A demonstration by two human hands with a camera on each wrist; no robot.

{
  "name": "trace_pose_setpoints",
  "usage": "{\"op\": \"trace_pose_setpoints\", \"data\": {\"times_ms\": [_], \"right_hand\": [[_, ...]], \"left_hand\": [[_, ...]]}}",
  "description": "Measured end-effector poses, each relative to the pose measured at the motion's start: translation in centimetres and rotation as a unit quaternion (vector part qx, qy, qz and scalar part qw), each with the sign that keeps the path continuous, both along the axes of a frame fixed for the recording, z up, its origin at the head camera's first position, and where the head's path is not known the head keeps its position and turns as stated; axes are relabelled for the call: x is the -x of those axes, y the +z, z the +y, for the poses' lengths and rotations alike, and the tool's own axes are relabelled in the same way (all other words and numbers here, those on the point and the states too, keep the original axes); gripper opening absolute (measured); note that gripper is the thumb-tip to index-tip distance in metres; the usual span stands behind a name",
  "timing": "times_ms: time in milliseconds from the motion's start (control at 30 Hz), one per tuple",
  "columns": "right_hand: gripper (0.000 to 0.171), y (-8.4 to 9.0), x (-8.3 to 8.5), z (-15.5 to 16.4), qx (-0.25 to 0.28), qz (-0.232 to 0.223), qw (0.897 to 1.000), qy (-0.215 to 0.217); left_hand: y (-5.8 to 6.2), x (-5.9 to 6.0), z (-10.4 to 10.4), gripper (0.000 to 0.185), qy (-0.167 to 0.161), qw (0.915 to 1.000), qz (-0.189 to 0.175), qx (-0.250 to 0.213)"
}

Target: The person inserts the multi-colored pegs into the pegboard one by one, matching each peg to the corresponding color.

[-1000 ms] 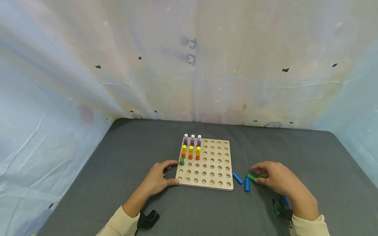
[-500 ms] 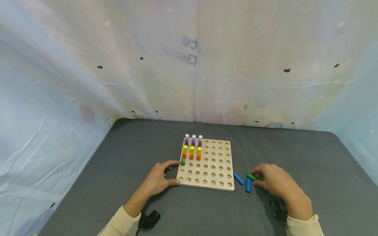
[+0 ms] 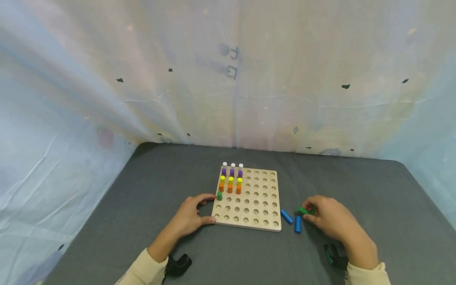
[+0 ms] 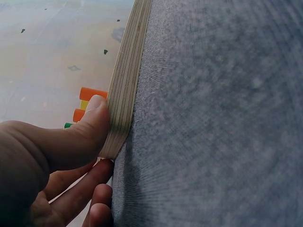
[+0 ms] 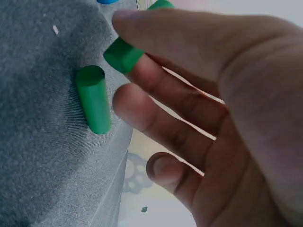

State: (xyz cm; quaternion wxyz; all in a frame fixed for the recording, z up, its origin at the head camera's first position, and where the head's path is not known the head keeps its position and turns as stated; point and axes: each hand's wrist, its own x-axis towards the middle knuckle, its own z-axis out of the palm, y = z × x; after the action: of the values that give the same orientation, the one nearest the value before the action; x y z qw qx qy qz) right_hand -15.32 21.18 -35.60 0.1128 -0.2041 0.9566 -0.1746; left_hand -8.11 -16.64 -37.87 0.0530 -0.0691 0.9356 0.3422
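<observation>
Right hand [image 3: 329, 219] is pinching a green peg [image 5: 124, 53] just right of the wooden pegboard [image 3: 261, 198], a second green peg [image 5: 93, 99] lying beside it. Left hand [image 3: 189, 215] grips the pegboard's near-left corner. That fingertip pinch looks shallow, so I reckon the peg could slip and roll off.

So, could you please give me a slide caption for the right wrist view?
Right hand pinches one green peg while a second green peg lies on the grey cloth.

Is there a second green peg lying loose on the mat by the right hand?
Yes, one green peg lies on the mat beside the peg the right hand pinches.
</observation>
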Motion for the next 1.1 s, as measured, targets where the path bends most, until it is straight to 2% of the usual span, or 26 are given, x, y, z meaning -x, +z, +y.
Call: {"op": "trace_pose_setpoints", "data": {"times_ms": [167, 300, 467, 667, 1100], "right_hand": [[0.015, 0.12, -0.08, 0.10, 0.011, 0.051, 0.998, 0.019], [0.016, 0.37, -0.26, 0.10, 0.026, 0.072, 0.997, 0.001], [0.018, 0.61, -0.48, 0.28, 0.039, 0.078, 0.996, -0.027], [0.017, 0.58, -0.43, 0.24, 0.036, 0.078, 0.996, -0.024], [0.020, 0.72, -0.40, 0.23, 0.041, 0.074, 0.996, -0.032]], "left_hand": [[0.15, -0.07, -0.08, 0.063, 0.001, 1.0000, -0.001, 0.002], [0.11, -0.10, -0.04, 0.063, -0.005, 1.0000, 0.004, -0.002], [-0.06, 0.00, 0.21, 0.061, -0.018, 0.9996, 0.015, -0.016], [-0.23, -0.03, 0.22, 0.062, -0.007, 0.9999, 0.007, -0.009], [-0.04, 0.00, -0.03, 0.063, -0.006, 1.0000, 0.007, 0.000]]}}
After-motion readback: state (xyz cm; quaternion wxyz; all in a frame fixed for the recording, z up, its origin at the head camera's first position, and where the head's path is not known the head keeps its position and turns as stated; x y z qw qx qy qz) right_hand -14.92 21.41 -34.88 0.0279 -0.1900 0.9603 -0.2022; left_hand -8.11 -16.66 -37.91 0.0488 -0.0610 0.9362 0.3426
